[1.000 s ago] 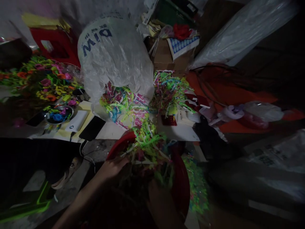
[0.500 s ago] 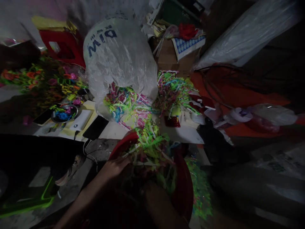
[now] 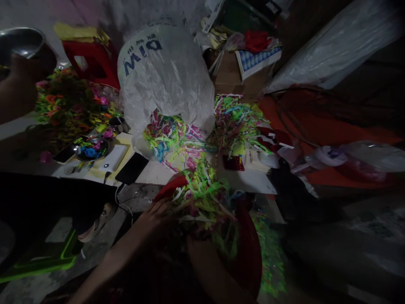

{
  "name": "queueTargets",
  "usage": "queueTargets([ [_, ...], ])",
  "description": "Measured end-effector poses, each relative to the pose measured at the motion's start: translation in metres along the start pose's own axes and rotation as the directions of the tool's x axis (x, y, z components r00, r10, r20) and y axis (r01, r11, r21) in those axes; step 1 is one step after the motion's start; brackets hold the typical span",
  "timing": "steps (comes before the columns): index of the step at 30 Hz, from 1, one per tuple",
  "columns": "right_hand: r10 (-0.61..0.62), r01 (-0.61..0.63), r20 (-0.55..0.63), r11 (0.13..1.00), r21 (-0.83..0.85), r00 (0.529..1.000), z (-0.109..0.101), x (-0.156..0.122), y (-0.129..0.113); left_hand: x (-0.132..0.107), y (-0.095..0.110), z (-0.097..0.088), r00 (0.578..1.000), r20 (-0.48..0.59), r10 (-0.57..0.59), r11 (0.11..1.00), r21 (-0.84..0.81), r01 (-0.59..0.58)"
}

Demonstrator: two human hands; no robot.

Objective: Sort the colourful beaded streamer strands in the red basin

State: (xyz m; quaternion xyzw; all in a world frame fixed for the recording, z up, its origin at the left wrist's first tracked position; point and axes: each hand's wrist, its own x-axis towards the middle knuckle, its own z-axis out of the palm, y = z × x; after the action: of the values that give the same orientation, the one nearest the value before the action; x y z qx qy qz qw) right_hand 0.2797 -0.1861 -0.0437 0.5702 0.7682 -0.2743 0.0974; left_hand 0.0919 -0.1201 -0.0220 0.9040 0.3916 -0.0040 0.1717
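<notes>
Red plastic forms the one basin [image 3: 247, 257] at the bottom of the view, and it is heaped with a tangle of neon strips [image 3: 202, 198] in green, pink and white. The left hand [image 3: 156, 217] rests at the basin's left rim with its fingers spread into the strips. The right hand [image 3: 202, 257] sits lower in the basin, in deep shadow, so I cannot tell whether it is open or closed. Beyond the basin's far rim stands a low table [image 3: 253, 181] holding one big white plastic bag [image 3: 166, 76] spilling more strips. Near the table's left edge lie two phones: a dark one [image 3: 131, 168] and another [image 3: 65, 154] farther left. One small bowl [image 3: 91, 150] sits between them. Another person's hand [image 3: 22, 67] holds a metal bowl [image 3: 19, 42] at the upper left corner.
</notes>
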Motion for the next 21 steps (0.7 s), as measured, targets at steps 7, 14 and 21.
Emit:
queueTargets([
  [7,-0.041,0.031,0.144,0.997,0.075,0.989,-0.031,-0.024,0.008,-0.010,-0.001,-0.007,0.993,-0.093,0.068,0.997,-0.029,-0.071],
  [14,-0.032,0.029,0.256,0.999,0.016,0.966,-0.038,-0.032,0.022,0.011,0.016,0.003,0.978,0.111,0.175,0.982,0.056,-0.181],
  [21,-0.045,-0.017,0.225,0.963,0.269,0.973,-0.038,-0.041,0.024,0.033,0.030,0.011,0.960,0.190,0.207,0.978,-0.037,-0.203],
])
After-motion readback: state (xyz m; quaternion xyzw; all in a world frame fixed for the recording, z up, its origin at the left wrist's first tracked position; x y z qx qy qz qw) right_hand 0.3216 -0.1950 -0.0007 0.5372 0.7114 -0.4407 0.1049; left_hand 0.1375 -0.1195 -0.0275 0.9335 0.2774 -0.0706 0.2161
